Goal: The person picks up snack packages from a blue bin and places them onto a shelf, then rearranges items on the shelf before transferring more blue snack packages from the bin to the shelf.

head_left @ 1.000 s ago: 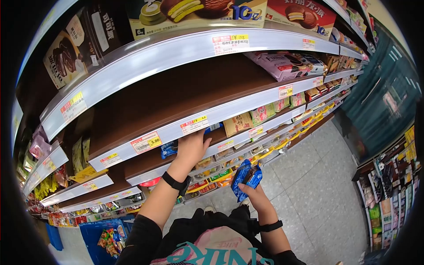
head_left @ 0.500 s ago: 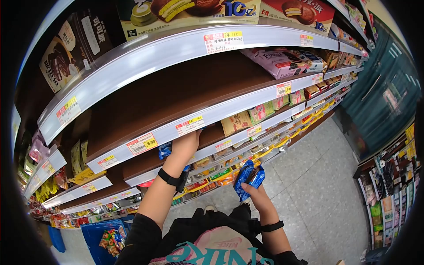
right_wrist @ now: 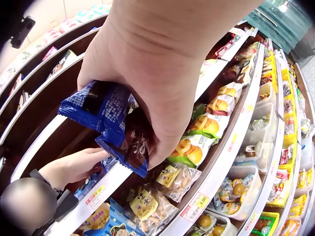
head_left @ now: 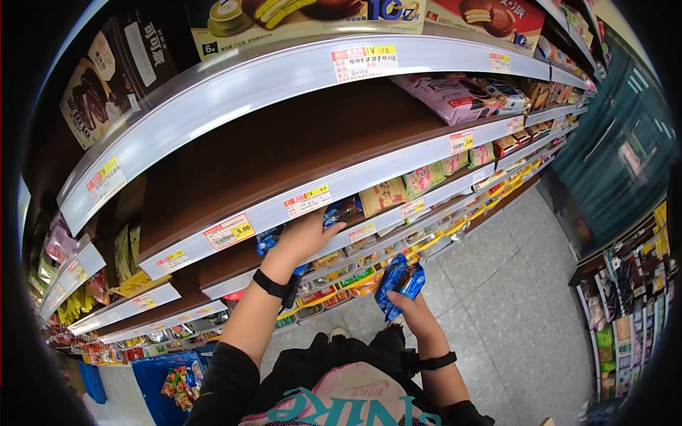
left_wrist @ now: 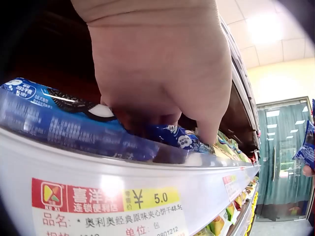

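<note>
On the shelf below the long bare one, my left hand point(head_left: 305, 238) reaches in among blue packets point(head_left: 344, 211). The left wrist view has the hand point(left_wrist: 162, 69) above a blue packet point(left_wrist: 179, 137), fingers bent down behind it and thumb at its right end; the fingertips are partly hidden. Left of them lies a blue cookie pack point(left_wrist: 64, 118). My right hand point(head_left: 415, 312) holds blue-and-brown wrapped snacks point(head_left: 401, 284) in front of the shelves. Up close, this hand point(right_wrist: 147, 73) grips the crinkled wrappers point(right_wrist: 101, 108) between thumb and fingers.
Price-tagged shelf edges point(head_left: 376, 167) curve across above the left hand. Pink packs point(head_left: 462, 99) and snack boxes point(head_left: 305, 18) stand higher up. A blue basket point(head_left: 145, 376) with snacks is at lower left; tiled floor point(head_left: 490, 305) lies to the right.
The left hand went deeper under the shelf edge, then came partly back, its thumb showing again. The right hand keeps its snacks and has hardly moved.
</note>
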Motion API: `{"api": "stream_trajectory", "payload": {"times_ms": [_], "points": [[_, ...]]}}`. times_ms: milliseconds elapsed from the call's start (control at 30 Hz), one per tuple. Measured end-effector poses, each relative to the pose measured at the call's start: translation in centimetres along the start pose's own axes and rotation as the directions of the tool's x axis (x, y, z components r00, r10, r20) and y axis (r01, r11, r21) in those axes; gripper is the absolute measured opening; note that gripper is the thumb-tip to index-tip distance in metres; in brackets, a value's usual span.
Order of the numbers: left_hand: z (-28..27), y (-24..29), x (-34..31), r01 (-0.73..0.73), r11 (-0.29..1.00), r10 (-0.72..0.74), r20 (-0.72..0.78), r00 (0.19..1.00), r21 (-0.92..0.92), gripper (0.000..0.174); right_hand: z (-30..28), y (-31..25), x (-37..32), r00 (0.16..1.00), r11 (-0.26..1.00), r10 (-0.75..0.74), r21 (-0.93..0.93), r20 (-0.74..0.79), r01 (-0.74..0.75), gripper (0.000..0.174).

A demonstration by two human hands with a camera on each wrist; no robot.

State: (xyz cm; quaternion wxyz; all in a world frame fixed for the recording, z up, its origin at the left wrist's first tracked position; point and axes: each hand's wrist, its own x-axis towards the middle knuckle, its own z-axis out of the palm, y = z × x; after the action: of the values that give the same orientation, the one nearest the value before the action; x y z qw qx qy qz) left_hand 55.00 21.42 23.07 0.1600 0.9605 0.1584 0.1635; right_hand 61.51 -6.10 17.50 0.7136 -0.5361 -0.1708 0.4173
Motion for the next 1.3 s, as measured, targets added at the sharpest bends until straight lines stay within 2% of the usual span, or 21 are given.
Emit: {"api": "stream_trajectory", "payload": {"times_ms": [67, 167, 233, 433, 567, 633, 667, 700, 733, 767, 833, 900, 967, 1000, 1067, 1100, 1167, 1267, 1300], "points": [[0.6, -0.3, 0.1, 0.017, 1.0, -0.017, 0.007, 1.0, -0.008, 0.056, 0.4, -0.5, -0.1, 1.0, 1.0, 0.012, -0.012, 0.005, -0.012, 0.05], [1.3, -0.6, 0.1, 0.064, 0.998, -0.063, -0.077, 0.995, 0.022, 0.055, 0.6, -0.8, 0.0, 1.0, 1.0, 0.018, -0.024, 0.025, -0.018, 0.049], [1.4, -0.4, 0.1, 0.091, 0.987, -0.072, -0.138, 0.988, 0.135, 0.055, 0.5, -0.5, 0.2, 0.999, 1.0, 0.018, -0.019, 0.036, -0.017, 0.048], [1.6, -0.8, 0.4, 0.092, 0.962, -0.025, -0.252, 0.967, 0.258, 0.054, 0.7, -0.2, 0.5, 0.999, 1.0, 0.015, -0.015, 0.036, -0.014, 0.049], [0.9, 0.3, -0.2, 0.124, 0.963, -0.067, -0.229, 0.971, 0.24, 0.05, 0.8, -0.1, 0.9, 1.0, 0.999, 0.007, -0.035, 0.03, -0.006, 0.048], [-1.4, 2.7, -1.3, -0.096, 0.989, 0.077, -0.165, 0.983, -0.113, 0.047, 1.1, -0.8, 1.1, 0.999, 0.998, -0.006, -0.056, 0.048, 0.009, 0.047], [-1.3, 3.2, -2.0, -0.098, 0.989, 0.078, -0.165, 0.983, -0.114, 0.047, 1.2, -1.2, 1.4, 0.997, 0.997, -0.02, -0.078, 0.072, 0.026, 0.046], [-1.0, 3.6, -2.9, -0.211, 0.917, 0.194, -0.083, 0.977, -0.339, 0.05, 1.5, -1.4, 1.6, 0.997, 0.997, -0.022, -0.079, 0.071, 0.027, 0.046], [-0.8, 4.1, -3.7, -0.284, 0.785, 0.322, -0.029, 0.946, -0.551, 0.053, 1.8, -1.6, 1.9, 0.998, 0.996, -0.051, -0.07, 0.023, 0.053, 0.045], [-1.1, 4.9, -4.5, -0.286, 0.785, 0.323, -0.03, 0.946, -0.55, 0.053, 2.2, -1.7, 2.2, 0.996, 0.995, -0.08, -0.063, -0.024, 0.079, 0.043], [-1.4, 6.5, -5.9, -0.216, 0.797, 0.303, 0.063, 0.951, -0.564, 0.064, 3.1, -2.1, 3.0, 0.995, 0.995, -0.087, -0.056, -0.038, 0.085, 0.045], [0.0, 7.0, -7.0, -0.2, 0.812, 0.252, 0.021, 0.967, -0.548, 0.069, 3.8, -1.8, 3.6, 0.995, 0.995, -0.092, -0.053, -0.045, 0.089, 0.046], [0.9, 7.2, -7.7, -0.15, 0.837, 0.156, -0.034, 0.987, -0.526, 0.072, 4.1, -0.5, 4.7, 0.991, 0.986, -0.126, -0.105, 0.039, 0.129, 0.063], [1.1, 7.0, -7.9, -0.148, 0.838, 0.151, -0.038, 0.988, -0.526, 0.072, 4.2, 0.0, 4.9, 0.991, 0.986, -0.125, -0.108, 0.045, 0.129, 0.063], [1.4, 6.5, -8.0, -0.091, 0.848, 0.086, -0.034, 0.996, -0.522, 0.064, 4.4, 0.7, 5.3, 0.983, 0.968, -0.184, -0.169, 0.013, 0.184, 0.081], [1.6, 6.2, -8.1, -0.09, 0.849, 0.084, -0.037, 0.996, -0.521, 0.064, 4.5, 0.5, 5.4, 0.984, 0.977, -0.164, -0.125, 0.063, 0.171, 0.089], [1.8, 5.7, -8.2, 0.009, 0.672, 0.005, 0.017, 1.0, -0.741, 0.056, 4.6, 0.4, 5.3, 0.978, 0.973, -0.2, -0.105, 0.055, 0.204, 0.089], [0.6, 5.1, -7.6, -0.004, 0.682, -0.038, -0.042, 0.998, -0.731, 0.053, 4.5, -0.1, 5.2, 0.965, 0.963, -0.258, -0.07, 0.036, 0.26, 0.085], [0.9, 4.6, -7.3, -0.028, 0.728, -0.057, -0.101, 0.993, -0.685, 0.053, 4.4, -0.3, 5.1, 0.959, 0.958, -0.281, -0.054, 0.026, 0.282, 0.082]]}}
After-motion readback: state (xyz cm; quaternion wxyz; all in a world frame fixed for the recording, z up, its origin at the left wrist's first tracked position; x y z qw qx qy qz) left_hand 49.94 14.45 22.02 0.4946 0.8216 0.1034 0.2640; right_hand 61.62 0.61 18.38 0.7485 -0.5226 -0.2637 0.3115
